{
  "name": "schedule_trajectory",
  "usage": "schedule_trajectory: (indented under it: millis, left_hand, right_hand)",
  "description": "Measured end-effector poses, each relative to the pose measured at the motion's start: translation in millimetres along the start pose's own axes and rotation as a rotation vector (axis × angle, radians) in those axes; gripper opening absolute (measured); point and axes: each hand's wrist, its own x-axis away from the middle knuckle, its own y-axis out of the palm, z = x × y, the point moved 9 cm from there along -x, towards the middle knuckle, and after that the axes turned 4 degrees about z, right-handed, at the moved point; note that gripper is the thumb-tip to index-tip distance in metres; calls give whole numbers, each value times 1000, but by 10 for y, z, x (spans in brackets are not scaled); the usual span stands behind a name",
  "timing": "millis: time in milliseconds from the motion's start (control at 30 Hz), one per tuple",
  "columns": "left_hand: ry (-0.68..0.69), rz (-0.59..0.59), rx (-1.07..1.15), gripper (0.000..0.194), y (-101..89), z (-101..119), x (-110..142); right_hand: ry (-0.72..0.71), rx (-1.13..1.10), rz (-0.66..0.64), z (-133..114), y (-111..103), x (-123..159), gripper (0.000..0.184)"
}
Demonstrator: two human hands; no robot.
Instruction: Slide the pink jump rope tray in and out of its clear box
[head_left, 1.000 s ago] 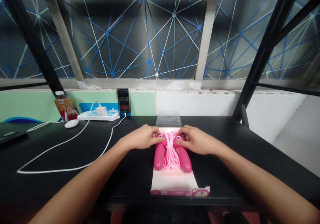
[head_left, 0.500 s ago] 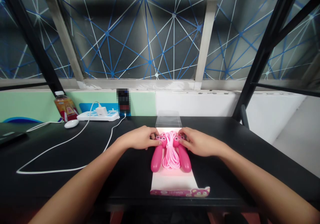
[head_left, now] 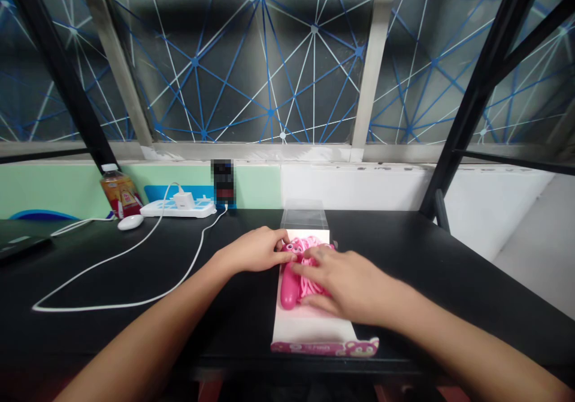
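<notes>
A pink jump rope lies on a white card backing (head_left: pixel 309 329) with a printed, folded-up front edge. Its left handle (head_left: pixel 290 291) has a small animal-face top. My left hand (head_left: pixel 258 249) pinches that top between thumb and fingers. Across the coiled light-pink cord (head_left: pixel 309 287) rests my right hand (head_left: pixel 353 282), fingers stretched out and spread. It covers most of the other handle. Behind the card, a clear plastic piece (head_left: pixel 304 218) extends toward the wall.
On the black desk (head_left: pixel 215 330), a white cable (head_left: pixel 90 308) loops at the left. Along the back stand a drink bottle (head_left: pixel 121 191), a white mouse (head_left: pixel 130 222), a power strip (head_left: pixel 179 209) and a blurred-out phone-like device (head_left: pixel 223 183). Black frame posts (head_left: pixel 442 183) flank the desk.
My right hand has left its pinch on the right handle's top and now spreads over the cord. The left handle has shifted slightly right, inward, with my left hand still on it.
</notes>
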Motion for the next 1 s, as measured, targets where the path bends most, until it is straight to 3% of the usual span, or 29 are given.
schedule_trajectory:
  millis: [67, 167, 333, 500, 733, 1000]
  left_hand:
    - [1, -8, -28, 37, -37, 11, -4]
    - [16, 8, -69, 40, -86, 27, -28]
    - [10, 272, -133, 38, -216, -132, -97]
    - [32, 203, -59, 40, -12, -301, -173]
    - [37, 228, 2, 14, -86, -310, -198]
    - [122, 212, 15, 16, -65, -38, -110]
  right_hand:
    - [-81, 22, -23, -156, 89, -18, 48]
    - [-94, 75, -21, -212, 167, -26, 41]
    - [-88, 91, -29, -130, 131, -30, 37]
    - [-122, 83, -60, -99, 95, -22, 38]
    - [-134, 45, -52, -140, 63, 5, 40]
    - [37, 168, 41, 261, 266, -123, 43]
